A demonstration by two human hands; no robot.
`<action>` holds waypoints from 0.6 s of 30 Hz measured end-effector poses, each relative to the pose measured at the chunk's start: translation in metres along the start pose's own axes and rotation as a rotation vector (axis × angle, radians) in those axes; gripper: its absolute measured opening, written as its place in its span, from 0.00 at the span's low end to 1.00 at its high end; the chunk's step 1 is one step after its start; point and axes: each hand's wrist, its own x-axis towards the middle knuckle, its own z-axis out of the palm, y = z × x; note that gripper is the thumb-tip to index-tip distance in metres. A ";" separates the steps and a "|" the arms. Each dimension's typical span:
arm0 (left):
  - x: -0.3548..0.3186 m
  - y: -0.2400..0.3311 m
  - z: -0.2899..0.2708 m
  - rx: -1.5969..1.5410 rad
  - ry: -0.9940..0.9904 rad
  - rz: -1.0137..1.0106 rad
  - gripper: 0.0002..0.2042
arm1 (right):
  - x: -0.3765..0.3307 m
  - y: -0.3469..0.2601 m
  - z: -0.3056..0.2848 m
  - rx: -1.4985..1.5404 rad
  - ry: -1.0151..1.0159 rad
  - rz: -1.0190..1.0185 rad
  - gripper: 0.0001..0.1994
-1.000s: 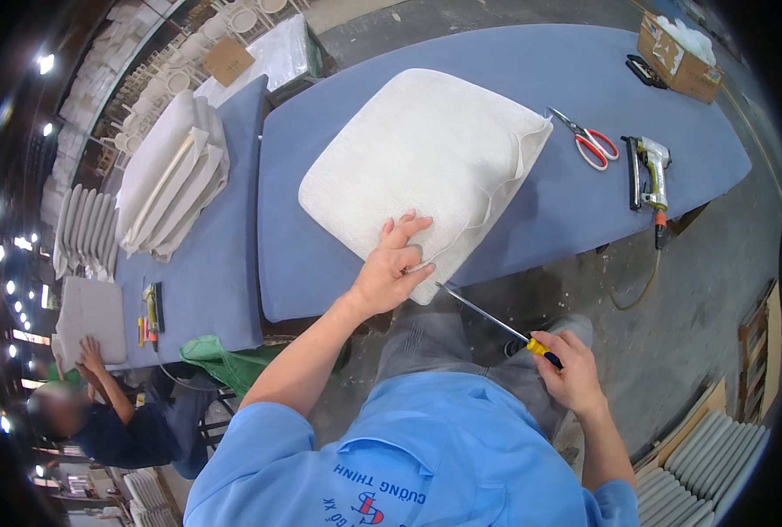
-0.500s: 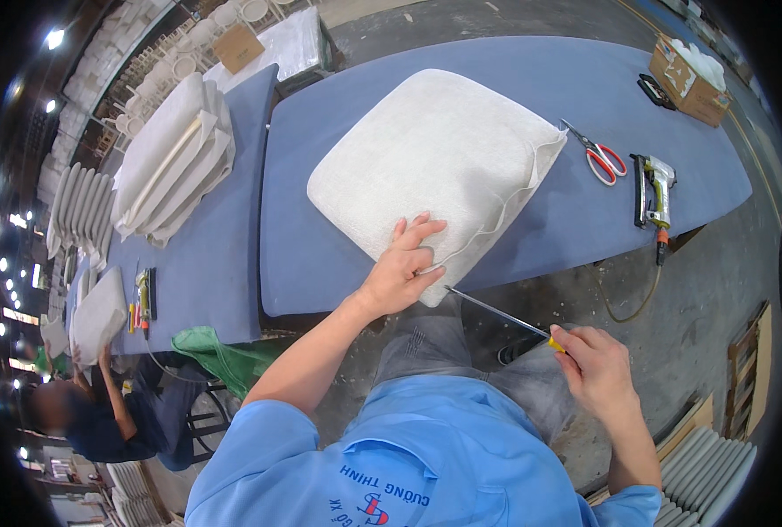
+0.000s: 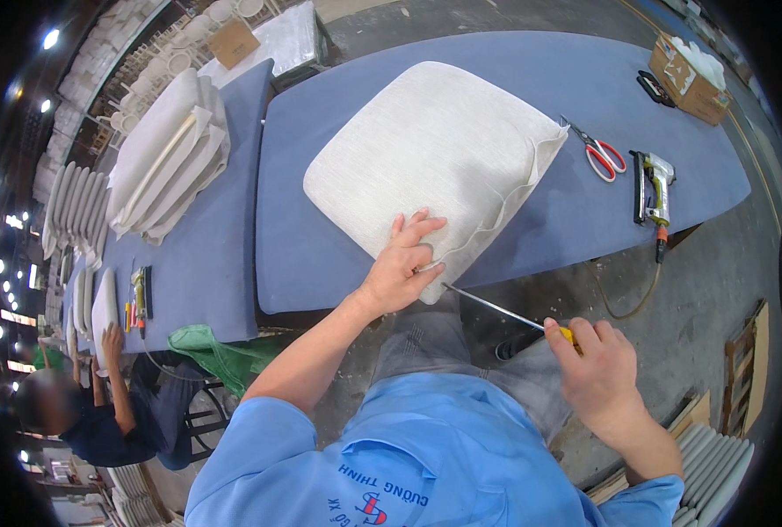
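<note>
A pale, rounded square seat cushion (image 3: 426, 132) lies on the blue padded table (image 3: 584, 79), its near corner jutting past the front edge. A loose fabric seam runs along its right side. My left hand (image 3: 406, 263) rests palm down near that corner, fingers spread over the fabric. In my right hand (image 3: 595, 369), closed around its yellow handle, is a screwdriver (image 3: 496, 307) with a long metal shaft. Its tip meets the cushion's edge just right of my left thumb; whether it goes under the fabric I cannot tell.
Red-handled scissors (image 3: 602, 158) and a staple gun (image 3: 655, 189) with a trailing hose lie right of the cushion. A cardboard box (image 3: 685, 83) stands at the far right. Stacked covers (image 3: 167, 158) occupy the left table, where another person (image 3: 101, 422) handles a cushion.
My right hand has turned and wrapped further around the screwdriver handle, shifting slightly rightward and down. My left hand stays nearly still. The other person has tipped their cushion more upright.
</note>
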 end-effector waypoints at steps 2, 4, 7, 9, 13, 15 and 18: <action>-0.001 -0.001 0.001 0.000 0.014 0.002 0.18 | -0.007 -0.002 0.012 0.059 0.037 0.034 0.22; 0.000 -0.001 0.001 0.006 0.027 0.012 0.17 | -0.019 0.001 0.031 0.171 0.089 0.095 0.22; 0.001 0.000 0.002 0.022 0.025 0.009 0.17 | -0.044 0.004 0.078 0.479 0.108 0.235 0.19; 0.003 0.000 0.003 0.023 0.022 0.014 0.17 | -0.057 0.000 0.113 0.734 0.102 0.343 0.18; 0.003 0.001 0.001 0.020 0.016 0.008 0.17 | -0.062 -0.002 0.140 0.809 0.117 0.394 0.17; 0.002 0.001 -0.001 0.026 0.015 -0.001 0.17 | -0.058 -0.001 0.141 0.719 0.145 0.356 0.18; 0.002 0.001 -0.002 0.028 0.014 -0.011 0.18 | -0.055 0.014 0.142 0.785 0.084 0.341 0.19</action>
